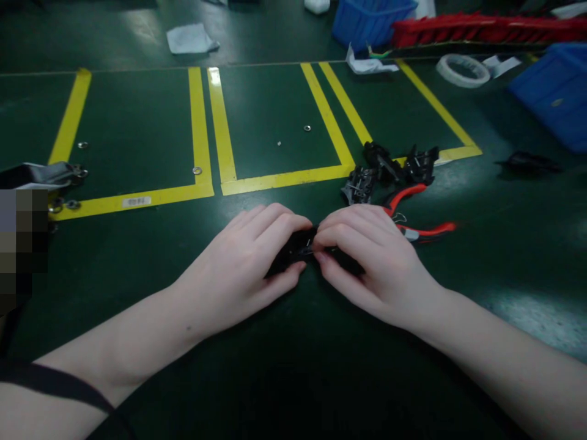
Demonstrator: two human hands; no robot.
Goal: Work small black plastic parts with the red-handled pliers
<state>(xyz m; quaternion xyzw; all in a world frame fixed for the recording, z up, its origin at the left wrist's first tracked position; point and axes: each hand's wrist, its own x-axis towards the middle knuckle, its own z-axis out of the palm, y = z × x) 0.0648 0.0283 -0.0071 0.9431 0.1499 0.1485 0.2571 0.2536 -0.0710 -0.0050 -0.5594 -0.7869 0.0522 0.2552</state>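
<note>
Low over the green table, my left hand is closed around a small black plastic part, with thumb and fingers on either side of it. My right hand meets it from the other side, thumb and index finger pinched at the part's right end. Both hands cover most of the part, and whether the right fingertips hold a smaller piece is too dark to make out. Just beyond my right hand lie red-handled pliers, partly hidden by it. Several similar black parts sit behind them.
Yellow tape marks rectangles on the table. Small metal rings lie about. Blue bins, a tape roll and a red strip stand at the back right. A dark object lies right.
</note>
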